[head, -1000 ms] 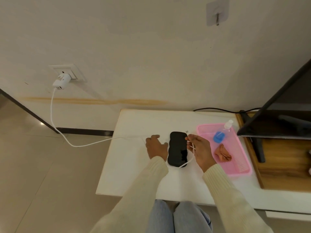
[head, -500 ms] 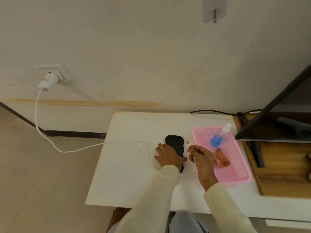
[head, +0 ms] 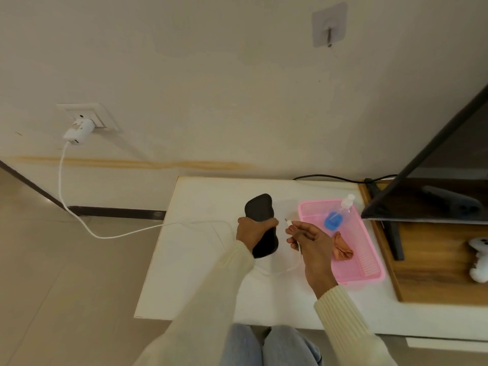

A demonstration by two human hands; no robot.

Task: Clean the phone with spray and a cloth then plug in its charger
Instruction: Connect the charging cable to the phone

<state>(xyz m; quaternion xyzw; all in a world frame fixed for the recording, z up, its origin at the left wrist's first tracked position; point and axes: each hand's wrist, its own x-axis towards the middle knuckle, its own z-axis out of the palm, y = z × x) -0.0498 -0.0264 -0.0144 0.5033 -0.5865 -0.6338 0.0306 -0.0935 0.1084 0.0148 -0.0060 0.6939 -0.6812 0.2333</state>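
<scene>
My left hand (head: 252, 231) grips the black phone (head: 260, 207) around its middle and holds it lifted off the white table (head: 200, 260). My right hand (head: 309, 241) pinches the white charger cable (head: 148, 228) just behind its plug tip (head: 288, 222), which points at the phone from a short gap to the right. The cable loops under my right hand and runs left to the white charger (head: 79, 130) in the wall socket. A spray bottle (head: 336, 216) with blue liquid and a crumpled brown cloth (head: 342, 249) lie in the pink basket (head: 369, 273).
A wooden board (head: 435, 276) at the right carries a black TV (head: 433, 180) on its stand and a small white toy (head: 479, 260). A black cable (head: 327, 177) runs along the table's back edge. My knees (head: 272, 347) are below the table's front edge.
My left hand went from beside the phone to over it, then closed round it and raised it off the table. My right hand kept the plug and shifted slightly right.
</scene>
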